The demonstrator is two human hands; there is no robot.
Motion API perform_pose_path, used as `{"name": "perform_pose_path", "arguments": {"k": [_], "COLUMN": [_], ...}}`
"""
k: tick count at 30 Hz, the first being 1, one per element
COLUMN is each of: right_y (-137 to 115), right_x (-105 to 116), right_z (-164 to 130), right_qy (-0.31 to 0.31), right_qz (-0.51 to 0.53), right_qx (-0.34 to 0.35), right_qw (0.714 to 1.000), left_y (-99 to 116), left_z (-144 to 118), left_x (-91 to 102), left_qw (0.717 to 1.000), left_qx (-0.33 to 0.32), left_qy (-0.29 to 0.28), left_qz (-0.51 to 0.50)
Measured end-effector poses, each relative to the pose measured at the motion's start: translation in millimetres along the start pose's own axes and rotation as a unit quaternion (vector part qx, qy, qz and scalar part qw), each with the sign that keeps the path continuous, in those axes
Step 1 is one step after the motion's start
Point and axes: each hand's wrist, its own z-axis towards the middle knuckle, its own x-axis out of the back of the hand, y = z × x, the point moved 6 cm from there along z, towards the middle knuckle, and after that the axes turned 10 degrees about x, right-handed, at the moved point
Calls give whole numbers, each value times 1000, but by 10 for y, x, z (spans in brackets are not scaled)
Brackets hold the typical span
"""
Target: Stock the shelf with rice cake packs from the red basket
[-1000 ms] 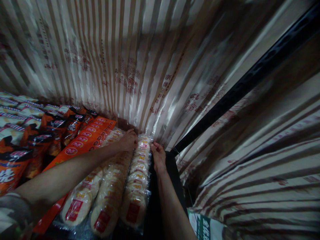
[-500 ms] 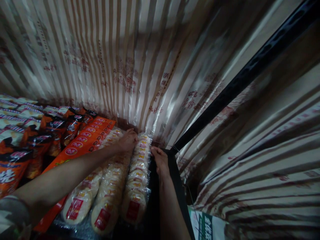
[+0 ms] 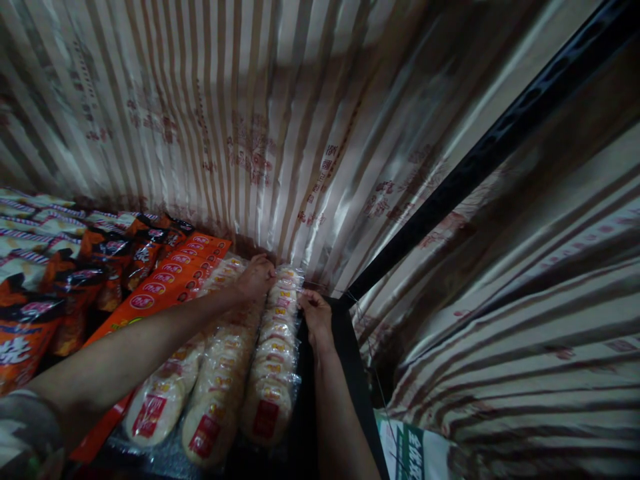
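Pale round crackers in clear wrappers with red labels overlap in long rows. At the far end of the rightmost row, my hands flank the packets. My left hand reaches across the neighbouring row, fingers closed at the left edge of a packet; its fingertips are partly hidden. On the opposite side, my right hand pinches the packet's clear right edge between thumb and fingers. A third cracker row lies beneath my left forearm.
Orange flat packs and orange-and-black snack bags fill the left side. A striped plastic curtain hangs behind the black shelf. A dark perforated post slants up from its corner. A green-and-white package is at lower right.
My right hand has shifted slightly left and up along the packet's edge. My left hand has risen very slightly; the rows look almost unchanged.
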Motion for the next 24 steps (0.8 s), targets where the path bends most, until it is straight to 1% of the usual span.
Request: {"name": "perform_pose_path", "arguments": {"k": [3, 7, 12, 16, 20, 24], "right_y": [13, 39, 36, 31, -4, -40], "right_x": [-16, -45, -54, 13, 89, 96], "right_z": [-7, -11, -19, -69, -153, -218], "right_qy": [10, 10, 23, 36, 16, -15], "right_qz": [0, 13, 29, 7, -47, -70], "right_qx": [6, -6, 4, 0, -6, 2], "right_qw": [1000, 1000, 999, 999, 999, 997], "left_y": [15, 46, 47, 46, 74, 123], "left_z": [-20, -30, -28, -47, -76, -103], "left_x": [36, 22, 4, -18, 8, 43], "left_qw": [1000, 999, 1000, 1000, 1000, 1000], "left_qx": [10, -3, 4, 9, 5, -1], "left_qy": [-9, -32, -8, -4, 4, 6], "left_qz": [12, 22, 9, 10, 9, 19]}}
